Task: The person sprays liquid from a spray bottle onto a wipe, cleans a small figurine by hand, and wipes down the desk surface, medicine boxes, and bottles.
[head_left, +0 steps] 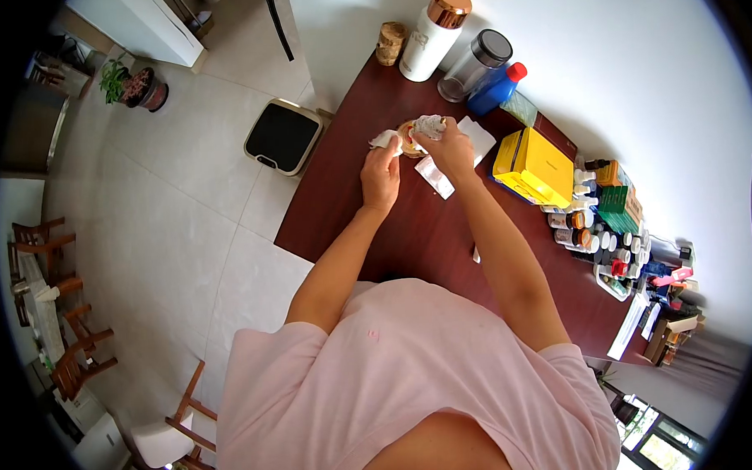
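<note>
At the far end of the dark reddish wooden table (352,251), near the wall, a person in a pale pink T-shirt (413,358) stands with both arms stretched forward. The two hands are apart but near each other. The left hand (380,181) is closed at the fingertips on a piece of white tissue (384,141); the right hand (450,149) grips a crumpled white wad (428,127), which looks like tissue too. Between them, on the tabletop, sits a small round object (408,139) with a yellowish-brown rim, partly covered by what the hands hold. From here I cannot tell whether the fingers touch it.

Just beneath the right hand lies a white packet (434,177), and a white sheet (478,139) lies just beyond its wrist. Along the wall stand a log-shaped wooden holder (391,44), a white flask (431,44) with a copper-coloured cap, a clear jar (467,71) with a dark lid, and a blue bottle (493,92) with a red cap. To the right, a yellow box (538,170) stands near a crowd of small bottles (579,228) and green boxes (619,208). On the floor beyond the table's left edge is a black-lidded bin (283,137).
</note>
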A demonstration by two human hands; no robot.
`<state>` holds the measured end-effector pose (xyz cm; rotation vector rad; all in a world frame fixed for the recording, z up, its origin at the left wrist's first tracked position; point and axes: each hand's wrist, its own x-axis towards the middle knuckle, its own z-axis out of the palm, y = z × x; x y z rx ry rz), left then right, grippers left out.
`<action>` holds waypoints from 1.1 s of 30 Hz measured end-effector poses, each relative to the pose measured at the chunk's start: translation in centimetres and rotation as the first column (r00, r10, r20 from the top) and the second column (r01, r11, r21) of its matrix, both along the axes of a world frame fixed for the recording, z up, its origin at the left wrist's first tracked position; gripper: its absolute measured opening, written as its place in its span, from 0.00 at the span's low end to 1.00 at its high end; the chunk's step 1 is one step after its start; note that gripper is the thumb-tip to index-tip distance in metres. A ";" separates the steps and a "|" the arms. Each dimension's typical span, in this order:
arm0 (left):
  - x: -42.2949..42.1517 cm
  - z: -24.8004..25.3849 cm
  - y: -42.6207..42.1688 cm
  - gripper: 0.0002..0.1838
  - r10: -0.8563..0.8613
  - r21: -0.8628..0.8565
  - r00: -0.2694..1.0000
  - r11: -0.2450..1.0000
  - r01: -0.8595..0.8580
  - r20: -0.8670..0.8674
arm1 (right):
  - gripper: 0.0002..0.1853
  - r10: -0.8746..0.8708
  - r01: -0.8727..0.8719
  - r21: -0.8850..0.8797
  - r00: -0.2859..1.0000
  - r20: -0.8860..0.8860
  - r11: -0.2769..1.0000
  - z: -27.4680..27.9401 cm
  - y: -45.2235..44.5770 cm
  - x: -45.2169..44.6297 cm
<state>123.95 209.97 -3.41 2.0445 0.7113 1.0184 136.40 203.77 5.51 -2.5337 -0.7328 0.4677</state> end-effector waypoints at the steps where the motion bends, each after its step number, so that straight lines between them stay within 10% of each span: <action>1: -0.2 0.3 0.3 0.20 -0.020 -0.080 1.000 0.997 0.019 -0.022 | 0.38 -0.003 0.003 0.000 1.000 -0.001 1.000 0.0 -0.2 0.0; 15: 3.0 1.3 4.6 0.18 -0.365 -0.182 0.926 0.921 0.343 -0.100 | 0.34 0.109 -0.109 0.008 0.994 -0.002 0.994 -0.7 -0.4 0.9; 29: 2.0 3.5 1.2 0.21 -0.256 -0.536 0.965 0.807 0.247 0.060 | 0.37 0.163 -0.155 0.123 0.985 -0.061 0.980 -1.4 -0.1 0.2; 33: 1.8 3.8 0.2 0.21 -0.202 -0.338 0.974 0.914 0.225 0.104 | 0.36 0.176 -0.169 0.079 0.980 -0.087 0.982 -0.5 -0.1 0.1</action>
